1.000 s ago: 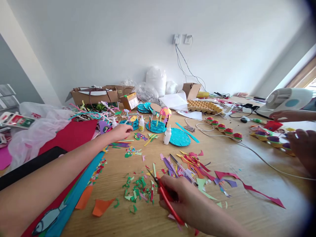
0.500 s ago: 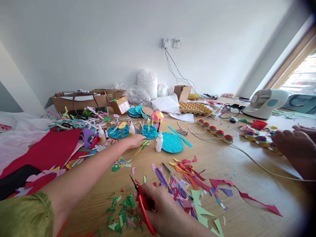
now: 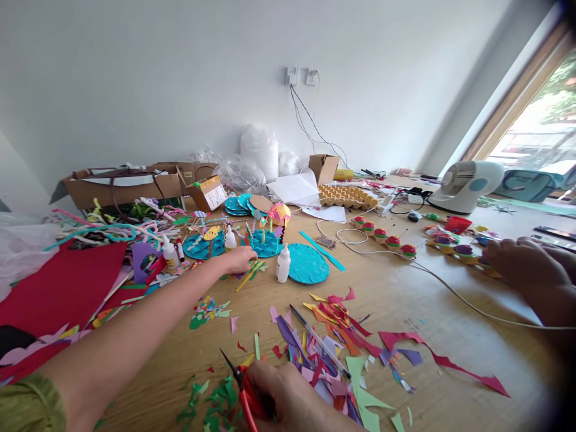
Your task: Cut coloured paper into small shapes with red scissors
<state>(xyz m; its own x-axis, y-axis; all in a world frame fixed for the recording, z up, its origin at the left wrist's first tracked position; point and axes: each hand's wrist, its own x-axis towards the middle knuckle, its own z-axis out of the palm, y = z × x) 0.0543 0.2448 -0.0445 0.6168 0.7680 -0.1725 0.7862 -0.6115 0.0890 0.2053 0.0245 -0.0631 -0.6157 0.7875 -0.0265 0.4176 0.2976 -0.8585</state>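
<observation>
My left hand [image 3: 243, 260] reaches out over the table, fingers bent down and pressed together beside a blue disc [image 3: 266, 246] bearing small upright paper figures. What its fingertips pinch, if anything, is too small to make out. Yellow and green paper strips [image 3: 251, 275] lie just below it. A white glue bottle [image 3: 283, 265] stands to its right, at the edge of a bare blue disc [image 3: 309, 264]. Low in the view, my right hand [image 3: 288, 390] is closed around red-handled scissors [image 3: 243, 390], dark tips pointing up and left above green paper scraps [image 3: 218, 399].
Colourful scraps [image 3: 315, 348] and a pen [image 3: 317, 339] lie mid-table. Red card [image 3: 67, 288] and pipe cleaners [image 3: 121, 231] fill the left. A white cable [image 3: 441, 279] crosses to the right, near another person's hands [image 3: 526, 264], painted egg-carton strips [image 3: 382, 236] and a fan [image 3: 468, 186].
The view has shifted slightly, so most things sit further left. My right hand with the scissors has moved a little lower in the view. My left hand stays by the decorated disc.
</observation>
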